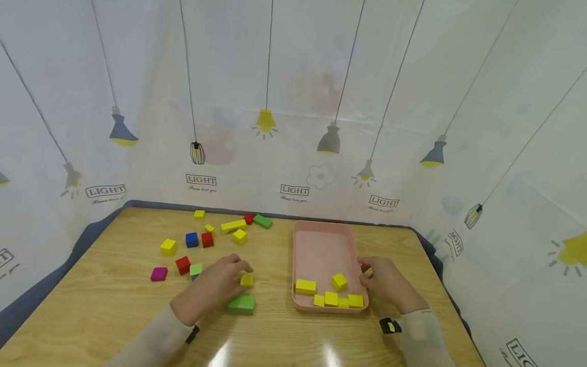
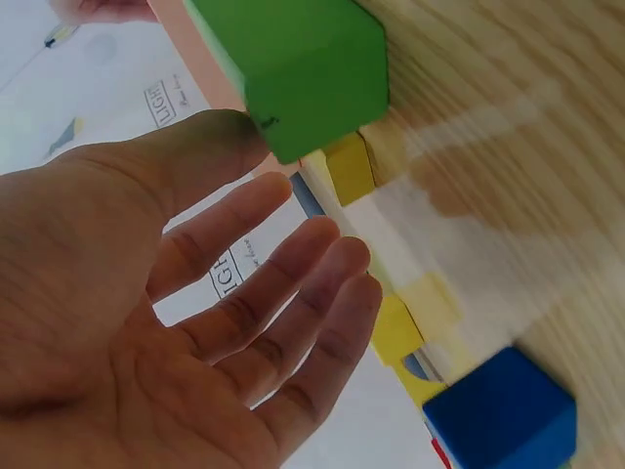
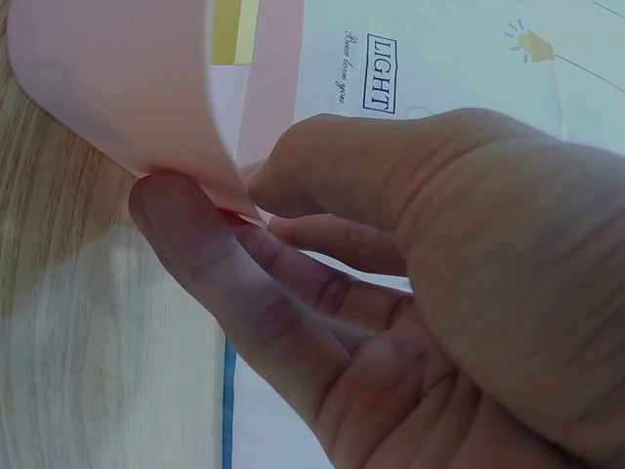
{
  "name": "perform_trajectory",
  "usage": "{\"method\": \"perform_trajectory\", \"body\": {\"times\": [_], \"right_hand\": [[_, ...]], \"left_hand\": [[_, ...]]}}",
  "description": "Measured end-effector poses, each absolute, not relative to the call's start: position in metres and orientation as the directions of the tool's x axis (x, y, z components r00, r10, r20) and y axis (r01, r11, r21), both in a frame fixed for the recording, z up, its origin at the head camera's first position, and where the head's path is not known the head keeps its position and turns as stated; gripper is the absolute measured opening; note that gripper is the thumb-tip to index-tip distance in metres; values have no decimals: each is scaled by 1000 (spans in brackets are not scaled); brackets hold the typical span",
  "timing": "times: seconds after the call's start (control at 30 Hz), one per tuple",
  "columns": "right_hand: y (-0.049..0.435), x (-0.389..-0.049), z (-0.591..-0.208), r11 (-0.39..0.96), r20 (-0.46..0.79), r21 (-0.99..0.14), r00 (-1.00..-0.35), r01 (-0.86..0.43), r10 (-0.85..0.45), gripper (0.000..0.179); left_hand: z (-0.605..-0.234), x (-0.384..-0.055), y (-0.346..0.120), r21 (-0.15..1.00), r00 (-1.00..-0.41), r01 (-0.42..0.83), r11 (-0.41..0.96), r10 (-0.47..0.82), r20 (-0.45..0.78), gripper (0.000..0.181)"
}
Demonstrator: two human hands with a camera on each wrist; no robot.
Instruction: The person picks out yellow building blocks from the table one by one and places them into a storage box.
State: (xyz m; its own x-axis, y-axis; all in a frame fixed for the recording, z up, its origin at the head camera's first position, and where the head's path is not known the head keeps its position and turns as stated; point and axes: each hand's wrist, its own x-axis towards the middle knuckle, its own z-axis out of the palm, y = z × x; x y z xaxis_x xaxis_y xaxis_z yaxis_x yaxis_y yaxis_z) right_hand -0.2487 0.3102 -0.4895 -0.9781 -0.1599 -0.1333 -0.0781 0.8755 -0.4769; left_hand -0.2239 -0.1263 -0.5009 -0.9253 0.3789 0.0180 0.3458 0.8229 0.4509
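The loose yellow block [image 1: 247, 281] lies on the table [image 1: 279, 336], left of the tray [image 1: 326, 252] and just beyond the large green block [image 1: 241, 305]. Your left hand [image 1: 213, 283] reaches in from the left, its fingers on the block's far side and its thumb on the near side. Its grip is wide, the fingers loosely extended and holding nothing; whether any fingertip touches the block, you cannot tell.

Your right hand [image 1: 390, 280] pinches the tray's right wall between thumb and fingers, a narrow grip at the rim. The tray sits flat; six yellow pieces [image 1: 331, 299] lie in its near half.

Note the large green block close to your left thumb; contact there cannot be confirmed. A light green block [image 1: 196, 269] lies behind that hand, which partly hides a blue piece beside it. Farther left you have a red cube [image 1: 183, 265] and a magenta block [image 1: 158, 273]. More blocks are scattered towards the far edge, including a long yellow bar [image 1: 234, 226]. A lamp-printed curtain [image 1: 238, 61] hangs beyond.
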Motion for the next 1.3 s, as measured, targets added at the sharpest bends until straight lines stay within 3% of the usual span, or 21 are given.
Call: {"method": "perform_trajectory", "body": {"times": [0.77, 1.3], "right_hand": [[311, -248, -489, 871, -133, -485, -977, -80, -164, 55], [309, -247, -489, 876, -156, -481, -978, -46, -137, 55]], "left_hand": [[-508, -235, -112, 484, -913, 345, 804, 407, -26, 23], [-500, -238, -100, 447, -897, 408, 796, 442, 32, 27]]}}
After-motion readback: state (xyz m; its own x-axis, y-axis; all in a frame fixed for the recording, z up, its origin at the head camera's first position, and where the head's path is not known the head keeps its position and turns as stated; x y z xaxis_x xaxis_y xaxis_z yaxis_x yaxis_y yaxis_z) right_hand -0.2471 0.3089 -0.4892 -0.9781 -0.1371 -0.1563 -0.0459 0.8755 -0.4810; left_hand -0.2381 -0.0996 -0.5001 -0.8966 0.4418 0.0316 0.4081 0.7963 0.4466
